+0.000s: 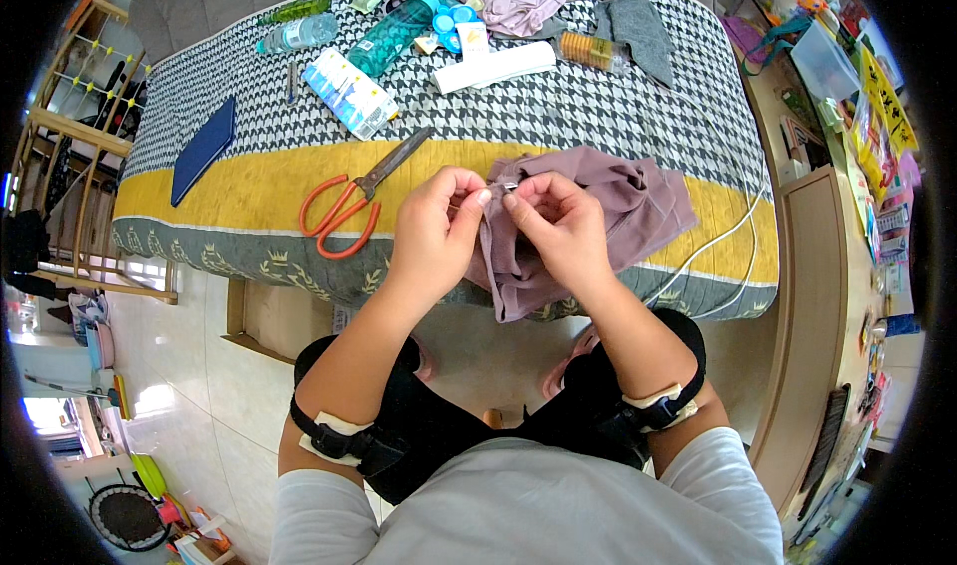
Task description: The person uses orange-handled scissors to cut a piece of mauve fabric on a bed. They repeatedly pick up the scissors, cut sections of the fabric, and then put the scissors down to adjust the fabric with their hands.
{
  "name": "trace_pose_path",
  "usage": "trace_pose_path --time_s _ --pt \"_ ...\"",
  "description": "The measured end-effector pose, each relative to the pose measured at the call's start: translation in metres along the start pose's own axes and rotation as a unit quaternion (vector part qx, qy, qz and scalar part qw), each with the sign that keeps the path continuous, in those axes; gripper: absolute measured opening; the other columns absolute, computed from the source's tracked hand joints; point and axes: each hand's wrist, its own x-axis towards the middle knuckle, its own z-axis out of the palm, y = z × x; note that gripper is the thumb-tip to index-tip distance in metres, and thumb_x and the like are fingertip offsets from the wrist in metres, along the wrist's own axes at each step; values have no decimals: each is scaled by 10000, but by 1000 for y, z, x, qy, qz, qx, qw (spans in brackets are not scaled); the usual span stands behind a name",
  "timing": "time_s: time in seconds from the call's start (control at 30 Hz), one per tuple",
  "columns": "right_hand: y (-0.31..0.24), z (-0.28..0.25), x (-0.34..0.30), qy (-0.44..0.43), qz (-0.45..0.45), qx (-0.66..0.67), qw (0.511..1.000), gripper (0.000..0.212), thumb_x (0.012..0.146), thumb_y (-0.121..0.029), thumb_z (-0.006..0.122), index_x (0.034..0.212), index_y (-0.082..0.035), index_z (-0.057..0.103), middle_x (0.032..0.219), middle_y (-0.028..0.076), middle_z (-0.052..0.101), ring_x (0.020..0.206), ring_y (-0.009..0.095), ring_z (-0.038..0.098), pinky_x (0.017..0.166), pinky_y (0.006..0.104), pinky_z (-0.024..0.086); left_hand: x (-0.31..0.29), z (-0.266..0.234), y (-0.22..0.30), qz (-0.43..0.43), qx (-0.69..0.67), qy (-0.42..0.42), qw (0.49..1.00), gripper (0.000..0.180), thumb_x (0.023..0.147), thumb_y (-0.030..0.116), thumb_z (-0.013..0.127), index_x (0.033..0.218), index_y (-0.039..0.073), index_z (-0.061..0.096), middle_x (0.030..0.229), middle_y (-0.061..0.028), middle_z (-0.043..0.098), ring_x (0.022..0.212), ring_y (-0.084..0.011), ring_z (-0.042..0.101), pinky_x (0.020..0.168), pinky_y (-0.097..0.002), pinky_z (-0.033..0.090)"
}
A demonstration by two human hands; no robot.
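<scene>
A mauve garment [618,201] lies bunched over the near edge of the bed, part of it hanging down. My left hand [444,221] pinches at its upper left edge with thumb and forefinger. Close beside it, my right hand [558,216] is also closed in a pinch on the cloth. A small shiny piece [506,185] shows between the fingertips, too small to identify. To the left of my left hand lie scissors [349,196] with orange handles and dark blades, which neither hand touches.
The bed [269,181] carries a dark blue flat case [204,151], a printed packet [351,92], a teal bottle [397,32], a white roll [495,68], a cracker pack [590,51] and grey cloth [638,37]. A white cable [713,241] runs down its right side, near a wooden cabinet [807,266].
</scene>
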Motion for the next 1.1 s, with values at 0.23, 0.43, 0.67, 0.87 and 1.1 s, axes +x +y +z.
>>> trace_pose_path --time_s 0.23,0.43,0.67,0.87,1.1 --pt "-5 -2 -2 -53 80 86 992 140 753 -70 686 803 -3 573 746 2 596 649 30 532 577 163 431 -2 2 -3 -39 -53 1 998 51 856 49 524 873 1 529 749 3 553 673 -43 499 593 -191 407" --pt "-1 -6 0 -68 60 96 991 128 763 -27 655 744 -29 529 704 -23 564 604 16 498 530 151 395 2 -3 5 45 82 28 995 56 819 30 545 845 -16 530 706 -87 587 615 -135 555 566 -261 444" --pt "2 -3 0 -34 16 56 998 160 753 -18 652 722 -47 497 674 -42 522 585 12 474 511 153 376 -6 6 4 -17 -60 31 998 111 772 27 629 851 -2 556 765 -21 591 700 -64 549 617 -198 439" --pt "0 -3 -1 -31 18 64 997 173 733 -1 659 721 -44 492 680 -35 525 598 16 480 532 157 401 -10 6 8 -57 -37 0 998 92 759 21 616 830 10 559 719 3 575 657 -41 533 581 -179 423" --pt "-5 -6 1 -64 34 72 995 169 700 25 650 736 -39 498 703 -25 536 628 26 497 579 168 424 -7 1 3 -69 -56 -23 996 56 760 23 584 753 26 529 659 27 530 599 -29 493 545 -177 401"
